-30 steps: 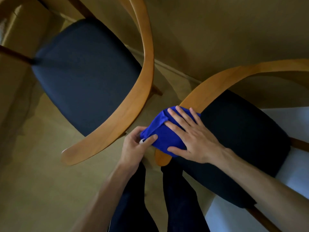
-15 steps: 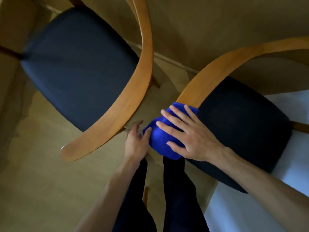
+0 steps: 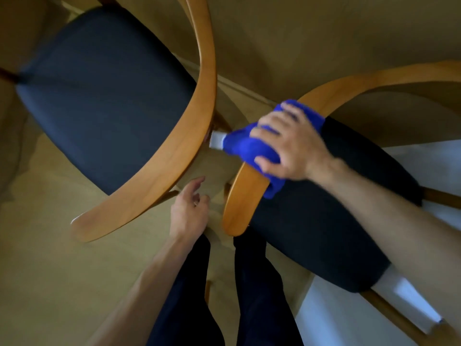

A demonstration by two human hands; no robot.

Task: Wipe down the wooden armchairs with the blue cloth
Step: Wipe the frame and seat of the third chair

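Floor (image 3: 50,283): tan and smooth under my feet, dim, with soft shadows near the chair legs.
Pale surface (image 3: 336,320): a whitish-blue patch at my lower right.
Seam (image 3: 249,88): a thin line crossing the floor diagonally ahead.

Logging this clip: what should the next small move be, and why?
Probably slide the blue cloth further up the right chair's wooden armrest. The right hand presses it around the rail near the front end; the curve beyond is uncovered. The left hand hangs free.
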